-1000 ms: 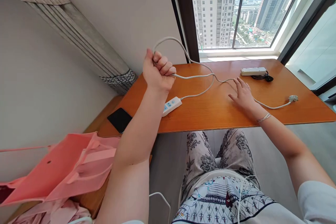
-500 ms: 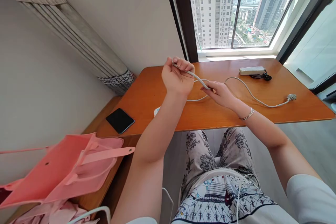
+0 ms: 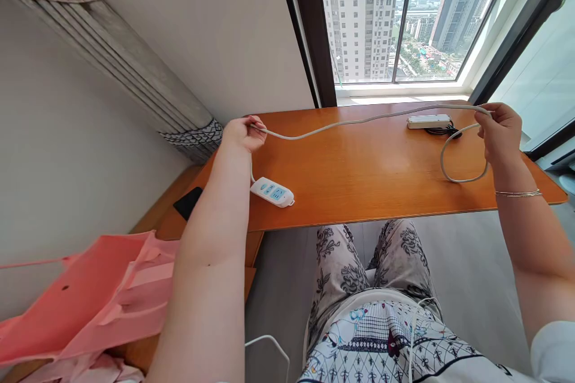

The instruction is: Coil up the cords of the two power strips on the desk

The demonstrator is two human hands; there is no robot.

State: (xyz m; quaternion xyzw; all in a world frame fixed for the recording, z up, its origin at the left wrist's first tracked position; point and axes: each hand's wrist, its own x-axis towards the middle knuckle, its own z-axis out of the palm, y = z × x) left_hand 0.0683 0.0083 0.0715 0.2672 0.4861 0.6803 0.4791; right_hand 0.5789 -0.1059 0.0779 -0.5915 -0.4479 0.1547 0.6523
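A white power cord (image 3: 332,126) stretches between my two hands above the wooden table, sagging slightly near the left end. My left hand (image 3: 246,133) pinches it over the table's far left part. At the right, my right hand (image 3: 499,130) grips the cord, and a loop of it hangs down from there to the tabletop. The cord also drops from my left hand to a white power strip (image 3: 272,192) lying below it. The plug end does not show; my right hand or arm may cover it.
On the brown table (image 3: 359,179), a second white power strip (image 3: 429,121) with a coiled black cord lies at the back right. A black phone (image 3: 187,203) is partly behind my left forearm. A pink bag (image 3: 99,293) sits at the lower left. A window (image 3: 408,30) is beyond the table.
My hands have moved far apart, left hand leftward and right hand rightward, drawing the cord out between them. The near power strip, mostly hidden before, now shows.
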